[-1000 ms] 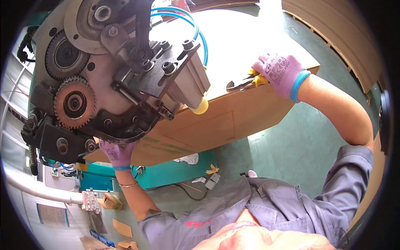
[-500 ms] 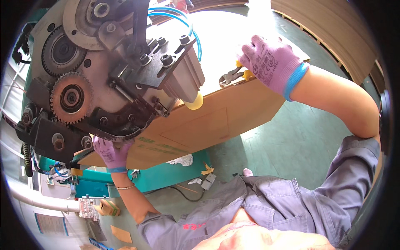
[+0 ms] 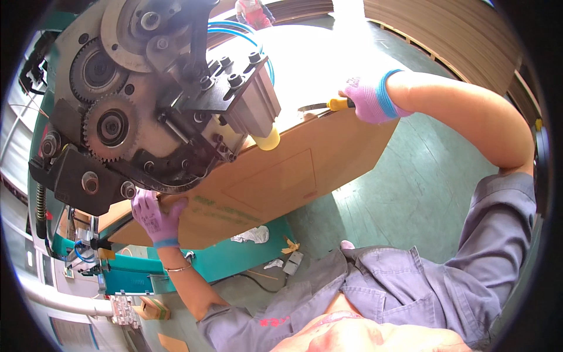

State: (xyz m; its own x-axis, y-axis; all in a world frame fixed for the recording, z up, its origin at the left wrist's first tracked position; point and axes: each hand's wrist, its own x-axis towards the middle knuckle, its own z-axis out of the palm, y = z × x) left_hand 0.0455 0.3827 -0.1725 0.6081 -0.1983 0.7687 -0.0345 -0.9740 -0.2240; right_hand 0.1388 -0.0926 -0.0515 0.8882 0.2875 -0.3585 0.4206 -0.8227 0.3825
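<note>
My left hand (image 3: 156,220), in a pinkish-purple glove with a blue cuff, is at the left end of a brown cardboard piece (image 3: 275,182). Its fingers reach over the upper edge while the thumb lies against the printed face. Farther right, my right hand (image 3: 374,101), gloved alike, is closed around pliers with yellow and black handles (image 3: 338,104). Their metal jaws point left, just above the cardboard's edge, and look nearly edge-on. The fingers of this hand are partly hidden behind its back.
A machine head with gears (image 3: 111,128) hangs over the cardboard at the left, its yellow-tipped block (image 3: 268,139) close to the edge. Blue hoses (image 3: 240,29) curve behind it. Stacked boards (image 3: 451,35) stand far right. A green machine base (image 3: 234,249) lies below. Another person (image 3: 254,14) is far off.
My right hand has come down slightly and turned, swinging the pliers from a broadside view to nearly edge-on. The left thumb now shows, spread on the cardboard. The whole view has shifted a little.
</note>
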